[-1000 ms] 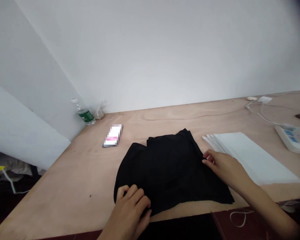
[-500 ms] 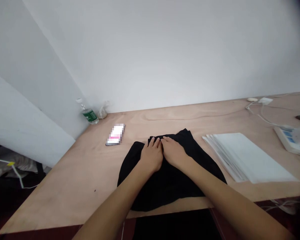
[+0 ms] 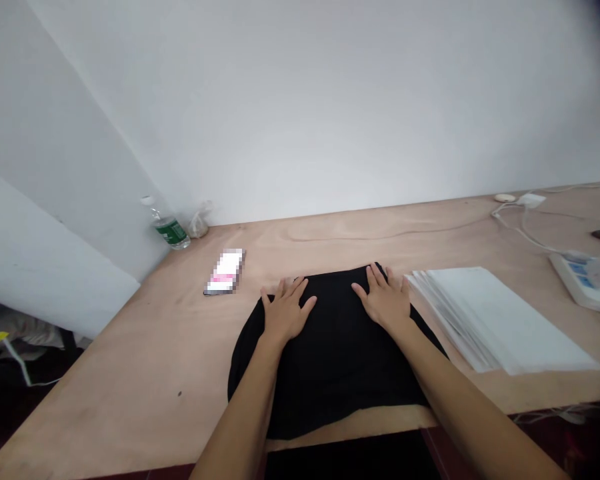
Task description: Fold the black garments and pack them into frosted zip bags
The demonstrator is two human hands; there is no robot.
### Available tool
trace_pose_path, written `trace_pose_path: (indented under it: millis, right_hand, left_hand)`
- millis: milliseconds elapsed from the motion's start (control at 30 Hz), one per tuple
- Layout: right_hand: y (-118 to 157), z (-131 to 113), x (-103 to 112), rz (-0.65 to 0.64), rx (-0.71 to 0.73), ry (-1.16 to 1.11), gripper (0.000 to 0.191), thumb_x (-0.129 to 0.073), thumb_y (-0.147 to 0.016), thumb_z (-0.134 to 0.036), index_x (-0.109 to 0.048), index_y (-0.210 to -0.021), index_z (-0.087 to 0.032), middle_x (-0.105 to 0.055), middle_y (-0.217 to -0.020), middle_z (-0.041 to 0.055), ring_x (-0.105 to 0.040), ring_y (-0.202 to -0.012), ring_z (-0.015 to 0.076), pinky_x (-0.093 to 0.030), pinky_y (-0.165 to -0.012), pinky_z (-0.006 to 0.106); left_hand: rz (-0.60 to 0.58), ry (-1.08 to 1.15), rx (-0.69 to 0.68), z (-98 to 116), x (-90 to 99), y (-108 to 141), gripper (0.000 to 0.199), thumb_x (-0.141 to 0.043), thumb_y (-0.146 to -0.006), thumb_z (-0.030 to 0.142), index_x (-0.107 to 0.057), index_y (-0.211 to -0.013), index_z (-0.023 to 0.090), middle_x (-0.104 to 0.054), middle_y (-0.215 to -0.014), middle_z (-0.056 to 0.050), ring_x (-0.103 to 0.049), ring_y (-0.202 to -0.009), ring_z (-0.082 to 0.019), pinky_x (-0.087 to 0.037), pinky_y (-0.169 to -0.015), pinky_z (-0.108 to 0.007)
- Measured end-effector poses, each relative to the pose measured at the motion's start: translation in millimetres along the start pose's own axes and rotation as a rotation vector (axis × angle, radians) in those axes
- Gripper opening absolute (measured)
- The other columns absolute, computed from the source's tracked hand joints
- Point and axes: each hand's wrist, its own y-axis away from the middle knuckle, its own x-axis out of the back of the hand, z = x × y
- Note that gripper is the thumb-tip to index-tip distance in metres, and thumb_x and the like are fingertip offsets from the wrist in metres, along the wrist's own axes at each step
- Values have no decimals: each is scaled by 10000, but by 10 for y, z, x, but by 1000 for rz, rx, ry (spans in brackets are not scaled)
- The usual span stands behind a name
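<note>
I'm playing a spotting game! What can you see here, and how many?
table: 1, light wood, under everything
black cloth: 1, black, table middle
paper stack: 1, white, right of cloth
water bottle: 1, clear with green label, far left corner
plastic bag: 1, clear, beside bottle
blurry flat thing: 1, white and pink, left of cloth
machine: 1, white and blue, right edge
cable: 1, white, far right
left hand: 1, on cloth
right hand: 1, on cloth

Left hand (image 3: 285,310): flat on a black cloth garment (image 3: 340,373), fingers spread
Right hand (image 3: 385,297): flat near its far edge, fingers spread
Beside it: a stack of white sheets (image 3: 495,320) on the light plywood surface (image 3: 130,373)
</note>
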Motion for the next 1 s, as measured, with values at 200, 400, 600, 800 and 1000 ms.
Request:
trace_pose_path:
  millis: [200,400,600,800,1000]
  right_hand:
    - [32,44,-21,7,-59,28,749,-68,-840,-622,-210,-1414,-163,-180,-1488,23,-178,-1312,316,-155,-1035,494]
    - [42,30,-16,28,-73,34,729,-91,-841,-623,-229,-1407,-186,-167,-1490,51,-229,-1283,330,-160,-1017,504]
    - [44,16,28,15,-76,15,711,-94,-848,-611,-263,-1395,-189,-206,-1477,70,-239,-1281,315,-187,-1000,499]
    - [65,1,74,-6,-74,-3,689,-101,-855,-591,-266,-1395,-196,-197,-1479,76,-238,-1281,315,-210,-983,499]
    - [80,-3,46,34,-70,-21,668,-132,-864,-575,-289,-1385,-189,-227,-1469,85,-265,-1270,323,-208,-986,514]
  left_hand:
    - [-22,28,6,-59,-6,16,588,-107,-845,638,-223,-1369,399,-240,-1457,90,-127,-1355,-296,32,-985,-692]
    - [-36,38,19,-41,19,18,589,-114,-844,641,-239,-1365,397,-252,-1457,78,-170,-1344,-299,5,-995,-682]
    - [-32,49,20,-16,69,46,579,-139,-854,626,-271,-1359,375,-268,-1456,49,-204,-1332,-294,-11,-995,-678]
    - [-28,50,8,10,120,93,559,-153,-866,601,-320,-1342,359,-280,-1456,23,-214,-1329,-302,-44,-995,-673]
    - [-14,47,0,9,111,111,547,-163,-869,596,-329,-1334,362,-279,-1456,26,-206,-1334,-294,-70,-1002,-663]
